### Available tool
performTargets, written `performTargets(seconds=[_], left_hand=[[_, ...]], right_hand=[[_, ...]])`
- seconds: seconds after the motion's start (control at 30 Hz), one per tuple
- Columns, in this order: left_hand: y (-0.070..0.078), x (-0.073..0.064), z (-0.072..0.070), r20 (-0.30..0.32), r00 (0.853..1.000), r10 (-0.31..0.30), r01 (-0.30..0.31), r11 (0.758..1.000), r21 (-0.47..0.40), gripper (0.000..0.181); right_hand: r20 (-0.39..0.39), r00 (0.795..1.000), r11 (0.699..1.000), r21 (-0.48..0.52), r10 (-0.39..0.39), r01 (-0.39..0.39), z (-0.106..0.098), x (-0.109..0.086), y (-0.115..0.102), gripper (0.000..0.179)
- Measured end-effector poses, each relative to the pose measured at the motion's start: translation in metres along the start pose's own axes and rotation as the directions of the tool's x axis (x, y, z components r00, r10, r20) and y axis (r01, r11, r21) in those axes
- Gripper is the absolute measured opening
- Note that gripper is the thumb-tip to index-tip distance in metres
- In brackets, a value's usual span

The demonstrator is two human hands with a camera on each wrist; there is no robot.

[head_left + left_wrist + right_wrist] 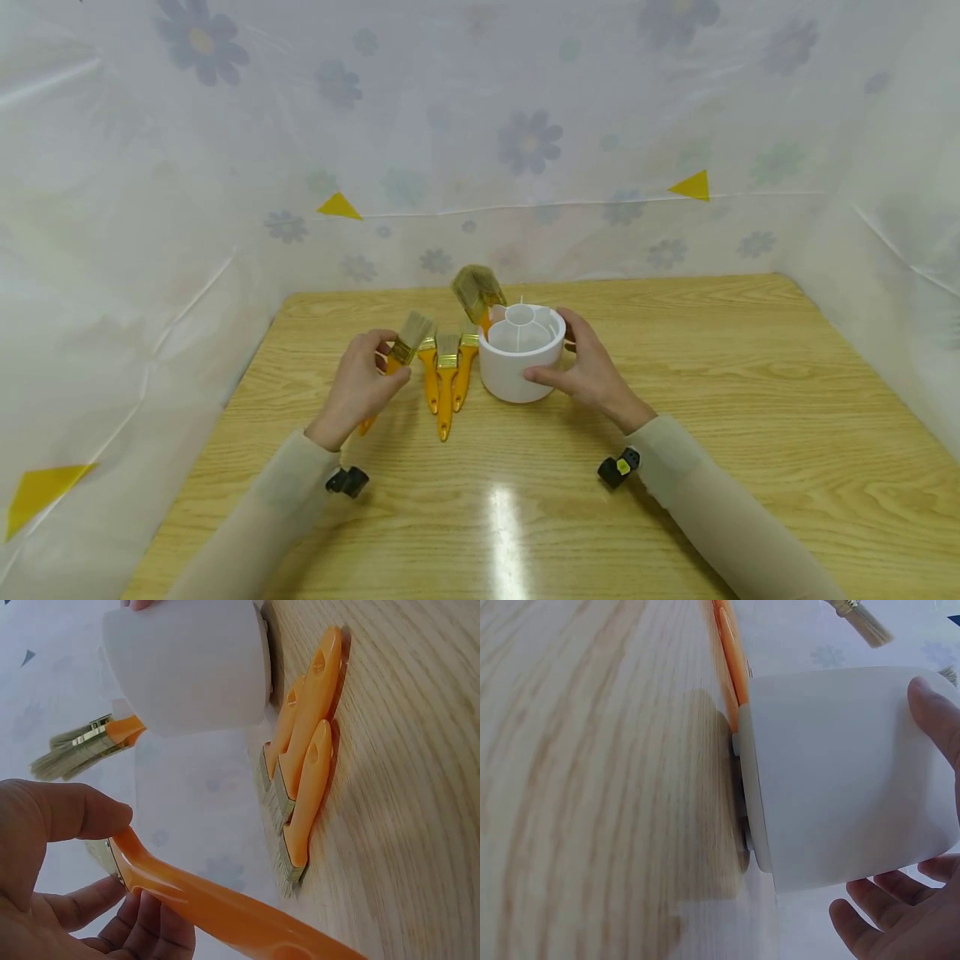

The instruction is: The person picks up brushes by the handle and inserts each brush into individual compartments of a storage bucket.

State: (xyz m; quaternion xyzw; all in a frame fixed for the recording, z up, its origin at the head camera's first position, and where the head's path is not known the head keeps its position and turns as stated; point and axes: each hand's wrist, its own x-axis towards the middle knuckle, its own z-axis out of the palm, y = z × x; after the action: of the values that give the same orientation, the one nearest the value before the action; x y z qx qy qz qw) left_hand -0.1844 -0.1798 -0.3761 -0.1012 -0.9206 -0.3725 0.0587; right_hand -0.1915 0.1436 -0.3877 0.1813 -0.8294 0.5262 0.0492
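Note:
My left hand (358,387) pinches a flat paintbrush (409,337) near its metal band, bristles pointing up. In the left wrist view its orange handle (225,907) slants down past the fingers. My right hand (597,379) grips the right side of a white round divided holder (510,379), thumb on the front wall and fingers behind. Paintbrushes (480,287) stand bristles up in the holder's left part, leaning left; their lower handles are hidden by its wall. Between the left hand and the holder, three paintbrushes (446,396) lie on the table, handles toward me.
The wood-grain table (750,417) extends to both sides and toward me. Behind it hangs a flowered plastic sheet (465,150), with yellow triangles (692,185) on it. Each wrist carries a small black camera (618,468).

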Motion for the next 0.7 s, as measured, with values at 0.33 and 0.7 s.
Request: performTargets(seconds=[0.33,0.7], left_hand=[[0.003,-0.005,0.006,-0.031,0.999,0.01,-0.011,0.999,-0.048,0.049],[0.013,-0.009,0.011,-0.061,0.997,0.048,-0.054,0.993,-0.104,0.048]], right_hand=[[0.003,1.0,1.0,-0.011,-0.003,0.003,-0.001,0.0,0.0,0.086],[0.002,1.0,1.0,-0.015,-0.008,0.008,0.0,0.0,0.002,0.087]])
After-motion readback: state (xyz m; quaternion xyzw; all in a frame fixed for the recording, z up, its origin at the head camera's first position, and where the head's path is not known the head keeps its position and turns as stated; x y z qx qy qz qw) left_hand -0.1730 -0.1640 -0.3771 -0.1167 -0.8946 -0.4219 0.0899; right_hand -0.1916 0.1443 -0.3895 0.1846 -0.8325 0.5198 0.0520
